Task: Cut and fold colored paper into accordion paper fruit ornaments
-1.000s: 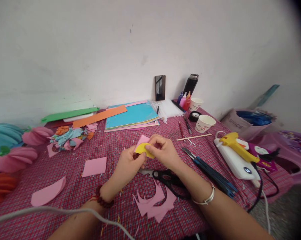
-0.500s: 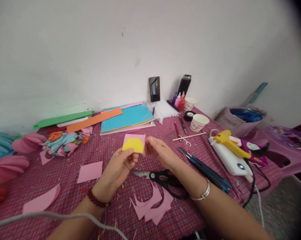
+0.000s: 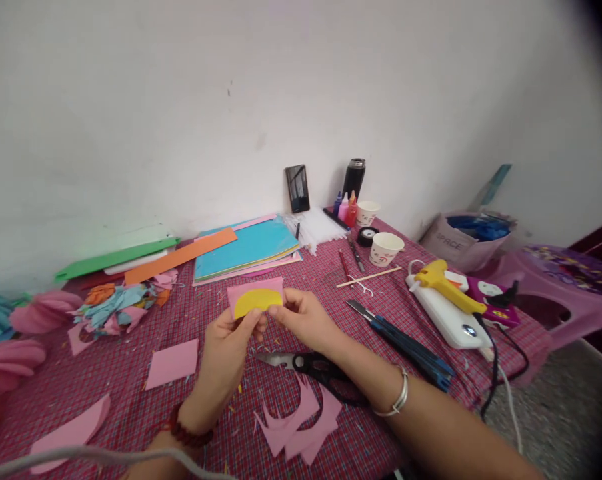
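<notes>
My left hand [image 3: 233,343] and my right hand [image 3: 305,320] together pinch a folded pink paper [image 3: 248,291] with a yellow half-round piece [image 3: 257,300] laid on its front. They hold it just above the red checked tablecloth [image 3: 131,373]. The left fingers grip its lower left edge and the right fingers its right edge. Black-handled scissors [image 3: 311,363] lie on the cloth right under my right wrist. Pink paper offcuts [image 3: 295,427] lie in front of them.
A pink square [image 3: 173,363] and a pink curved piece [image 3: 71,430] lie at left, paper scraps [image 3: 115,307] and paper flowers [image 3: 41,312] beyond. Coloured sheets [image 3: 245,248], a phone [image 3: 297,189], a flask [image 3: 353,179] and cups [image 3: 385,249] stand at the back. A yellow glue gun [image 3: 443,283] sits at right.
The pink paper with the yellow piece has turned flat toward me and lowered slightly between both hands. The camera has shifted, so the table's things sit further left.
</notes>
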{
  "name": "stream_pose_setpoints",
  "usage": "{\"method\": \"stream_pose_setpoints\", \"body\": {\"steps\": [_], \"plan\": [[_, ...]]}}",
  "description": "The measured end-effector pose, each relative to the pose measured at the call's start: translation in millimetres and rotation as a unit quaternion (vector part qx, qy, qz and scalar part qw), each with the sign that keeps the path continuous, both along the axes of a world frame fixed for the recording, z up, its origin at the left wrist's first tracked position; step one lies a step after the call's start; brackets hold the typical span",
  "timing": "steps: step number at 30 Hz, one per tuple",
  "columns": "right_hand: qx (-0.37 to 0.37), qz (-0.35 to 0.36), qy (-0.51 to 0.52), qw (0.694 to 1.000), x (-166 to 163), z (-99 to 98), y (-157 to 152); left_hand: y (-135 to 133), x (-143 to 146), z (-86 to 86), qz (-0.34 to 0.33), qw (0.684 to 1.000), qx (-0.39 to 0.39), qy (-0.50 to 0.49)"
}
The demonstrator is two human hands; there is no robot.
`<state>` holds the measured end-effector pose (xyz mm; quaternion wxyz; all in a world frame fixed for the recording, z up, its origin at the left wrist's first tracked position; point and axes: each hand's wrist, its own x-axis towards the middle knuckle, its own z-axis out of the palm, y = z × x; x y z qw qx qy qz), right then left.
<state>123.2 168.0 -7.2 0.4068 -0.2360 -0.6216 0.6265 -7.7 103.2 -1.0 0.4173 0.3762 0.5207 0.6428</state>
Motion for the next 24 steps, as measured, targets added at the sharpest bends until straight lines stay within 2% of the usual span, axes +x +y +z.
{"method": "stream_pose_setpoints", "body": {"steps": [3,9,11,16,20,22,24], "plan": [[0.017,-0.02,-0.011,1.0,1,1.8,0,1,-5,-3.6,0.004,1.0,0.005,0.022],[-0.004,0.028,0.005,1.0,3,4.2,1,0,-13,-3.2,-0.004,0.998,0.016,0.054],[0.012,0.021,-0.005,1.0,4,4.3,0,0,-10,-1.0,-0.003,1.0,0.005,0.013],[0.055,-0.006,-0.004,0.998,0,8.6,-5,1,12,11.9,-0.01,0.98,-0.006,-0.2],[0.069,0.011,-0.001,0.998,2,16.4,-5,-3,23,28.9,0.0,0.971,0.006,-0.239],[0.106,0.018,-0.053,0.993,17,21.2,-10,-9,21,37.2,0.026,0.969,0.005,-0.247],[0.171,0.023,-0.149,0.974,44,24.3,-22,-18,15,43.3,0.069,0.96,0.004,-0.271]]}}
